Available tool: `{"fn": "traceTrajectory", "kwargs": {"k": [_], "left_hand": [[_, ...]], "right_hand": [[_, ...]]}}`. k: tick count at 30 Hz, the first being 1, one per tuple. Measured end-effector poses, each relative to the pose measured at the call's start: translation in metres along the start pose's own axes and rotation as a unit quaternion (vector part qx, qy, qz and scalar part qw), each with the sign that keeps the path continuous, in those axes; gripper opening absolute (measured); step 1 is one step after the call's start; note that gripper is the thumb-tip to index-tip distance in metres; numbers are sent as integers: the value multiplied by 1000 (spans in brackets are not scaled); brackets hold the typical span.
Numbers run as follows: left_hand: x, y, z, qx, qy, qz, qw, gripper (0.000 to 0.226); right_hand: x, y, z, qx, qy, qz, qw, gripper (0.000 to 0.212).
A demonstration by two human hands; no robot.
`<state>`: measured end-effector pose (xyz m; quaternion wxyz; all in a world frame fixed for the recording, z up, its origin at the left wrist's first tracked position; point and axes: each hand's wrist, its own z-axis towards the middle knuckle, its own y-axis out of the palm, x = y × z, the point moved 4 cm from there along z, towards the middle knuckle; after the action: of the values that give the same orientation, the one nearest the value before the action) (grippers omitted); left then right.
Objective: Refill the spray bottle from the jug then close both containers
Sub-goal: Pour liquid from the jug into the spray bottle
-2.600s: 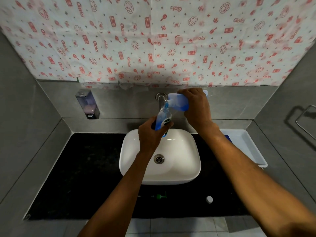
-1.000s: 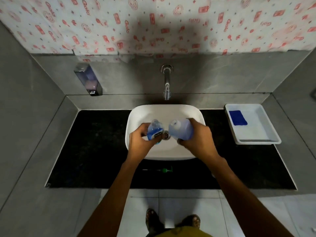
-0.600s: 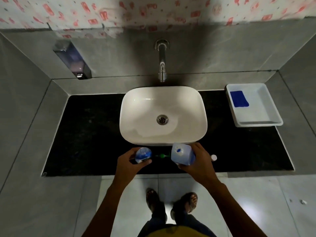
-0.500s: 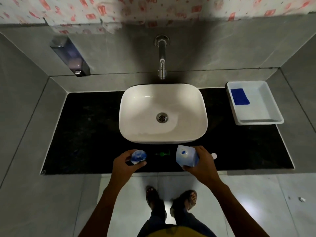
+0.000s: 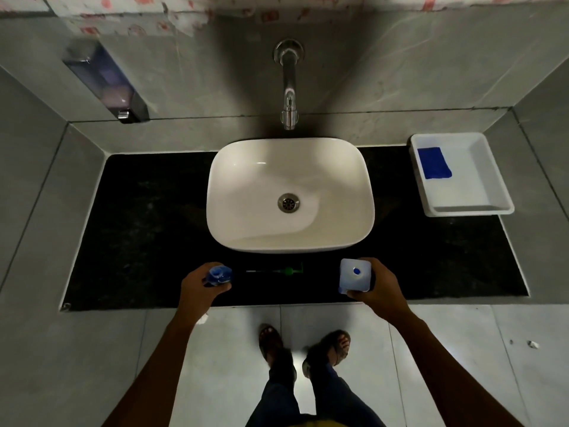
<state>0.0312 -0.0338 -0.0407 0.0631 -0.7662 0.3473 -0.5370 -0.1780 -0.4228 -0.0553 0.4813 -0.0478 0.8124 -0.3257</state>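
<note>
My left hand [image 5: 201,288] grips the small blue spray bottle [image 5: 218,274], upright at the front of the black counter [image 5: 147,229], its open mouth facing up. My right hand [image 5: 380,288] holds the square translucent jug [image 5: 354,275] of blue liquid, also upright on the counter's front edge, its round opening uncapped. Between them lies the spray pump [image 5: 284,270] with a green head and thin tube, flat on the counter. The jug's small white cap is hidden behind my right hand.
A white basin [image 5: 348,180] sits mid-counter under a chrome tap [image 5: 289,97]. A white tray [image 5: 489,192] holding a blue cloth [image 5: 433,163] stands at the right. A soap dispenser [image 5: 107,83] hangs on the left wall. My feet [image 5: 304,349] show on the tiled floor.
Both hands came down from pouring over the basin, righted the containers and brought them to the counter's front edge. Since half a second ago they have spread a little further apart.
</note>
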Motion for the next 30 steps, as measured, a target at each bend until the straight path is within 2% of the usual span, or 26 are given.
{"fn": "traceTrajectory", "kwargs": {"k": [5, 15, 20, 22, 27, 30], "left_hand": [[-5, -3, 10, 19, -8, 5, 1000, 45], [-9, -7, 15, -11, -37, -5, 999, 48], [-14, -11, 16, -32, -48, 0, 998, 49], [-16, -11, 15, -30, -57, -7, 998, 53], [-20, -7, 12, 5, -84, -43, 996, 81], [-24, -6, 9, 22, -89, -64, 994, 90]], "right_hand": [[4, -4, 7, -3, 18, 20, 1000, 76], [4, -12, 10, -26, 2, 26, 999, 71], [7, -9, 9, -18, 31, 58, 998, 71], [8, -6, 6, -3, 48, 70, 996, 76], [18, 10, -15, 53, 130, 73, 987, 95], [31, 31, -42, 108, 212, 107, 965, 89]]}}
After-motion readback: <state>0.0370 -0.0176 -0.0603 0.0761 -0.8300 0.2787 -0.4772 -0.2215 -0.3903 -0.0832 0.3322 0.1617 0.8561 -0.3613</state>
